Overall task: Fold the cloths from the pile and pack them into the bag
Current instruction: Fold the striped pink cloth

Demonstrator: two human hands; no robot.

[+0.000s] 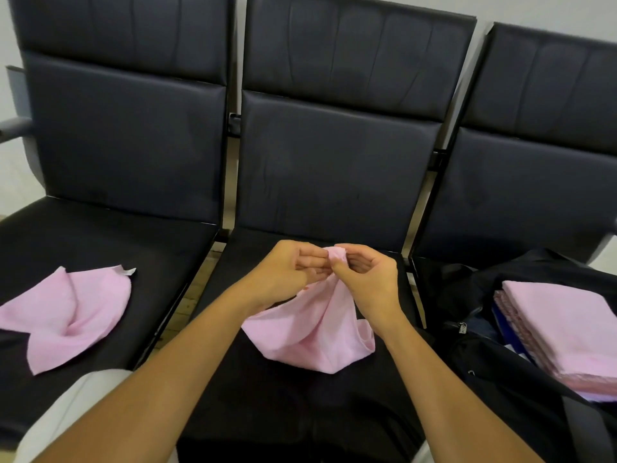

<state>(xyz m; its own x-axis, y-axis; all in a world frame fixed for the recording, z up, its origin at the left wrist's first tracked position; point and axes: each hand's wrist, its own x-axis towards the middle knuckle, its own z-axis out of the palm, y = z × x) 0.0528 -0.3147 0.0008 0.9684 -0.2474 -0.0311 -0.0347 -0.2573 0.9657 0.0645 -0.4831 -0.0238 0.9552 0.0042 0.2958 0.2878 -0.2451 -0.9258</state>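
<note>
Over middle seat [300, 396], both hands' fingers [309, 262] pinch pink cloth [314, 332]; pinched corner mostly hidden.

Folded stack [564, 332] cut off at right edge (bag [494, 372] too).

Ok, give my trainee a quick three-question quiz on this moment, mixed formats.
1. True or false: both the left hand and right hand pinch the pink cloth.
2. Where is the folded stack? A) left seat B) in the black bag C) floor
3. Fill in: the loose cloth on the left seat is ____ folded.

Key: 1 true; 2 B; 3 not
</note>
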